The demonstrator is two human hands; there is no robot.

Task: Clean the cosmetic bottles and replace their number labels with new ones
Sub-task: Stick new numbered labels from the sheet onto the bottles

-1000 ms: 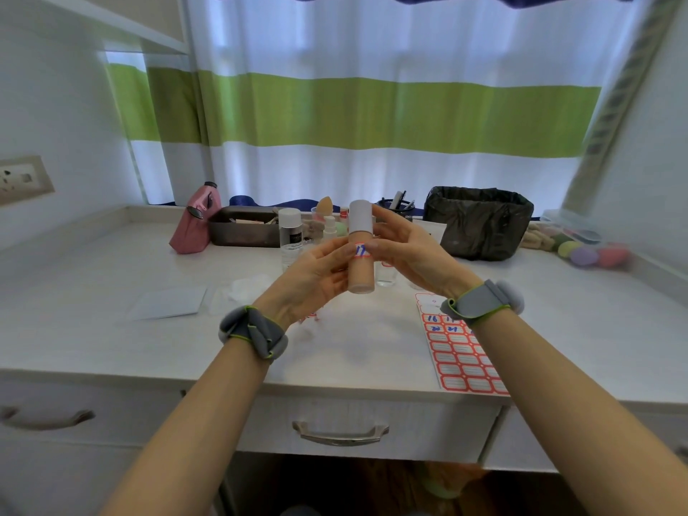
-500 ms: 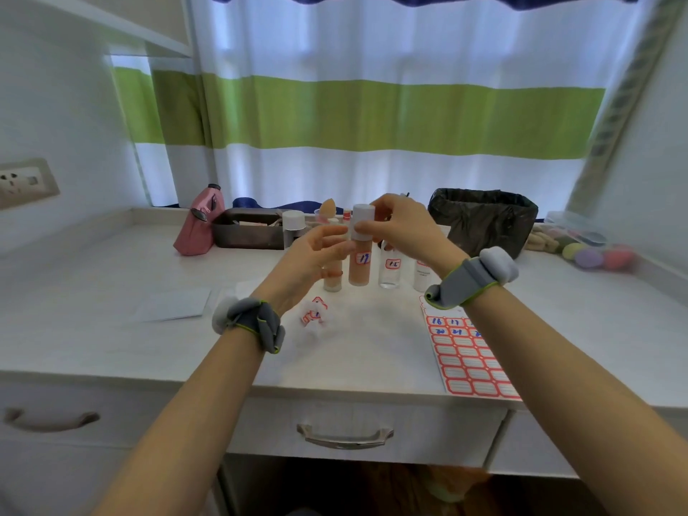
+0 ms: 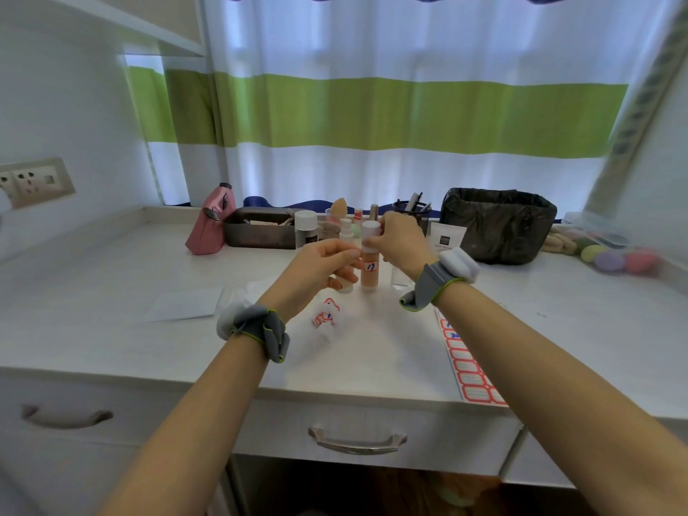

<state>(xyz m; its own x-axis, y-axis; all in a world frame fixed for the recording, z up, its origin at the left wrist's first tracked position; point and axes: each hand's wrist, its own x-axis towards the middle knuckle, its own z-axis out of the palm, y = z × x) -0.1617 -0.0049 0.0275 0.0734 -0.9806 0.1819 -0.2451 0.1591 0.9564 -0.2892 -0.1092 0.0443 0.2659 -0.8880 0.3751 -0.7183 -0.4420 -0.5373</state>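
Observation:
A beige foundation bottle (image 3: pixel 370 277) with a white cap and a red-edged label reading 12 stands upright on the white table (image 3: pixel 111 322). My right hand (image 3: pixel 400 238) grips it at the cap and neck. My left hand (image 3: pixel 320 266) has curled fingers, with the fingertips against the bottle's left side. A small white-capped bottle (image 3: pixel 346 232) stands partly hidden behind my left hand. A clear bottle (image 3: pixel 399 280) is just right of the beige one. Peeled old labels lie on a white wad (image 3: pixel 327 317) in front. The red label sheet (image 3: pixel 470 370) lies under my right forearm.
Along the back stand a pink pouch (image 3: pixel 210 227), a dark tray (image 3: pixel 260 229), a white-capped bottle (image 3: pixel 306 229), a pen cup (image 3: pixel 411 210), a white tube (image 3: pixel 446 238) and a black-lined bin (image 3: pixel 497 227). Coloured sponges (image 3: pixel 610 258) lie far right. A white sheet (image 3: pixel 184 304) lies left.
The beige bottle, held up in both hands a second ago, has gone forward and down onto the table among the other bottles. My right hand shifted up to its cap.

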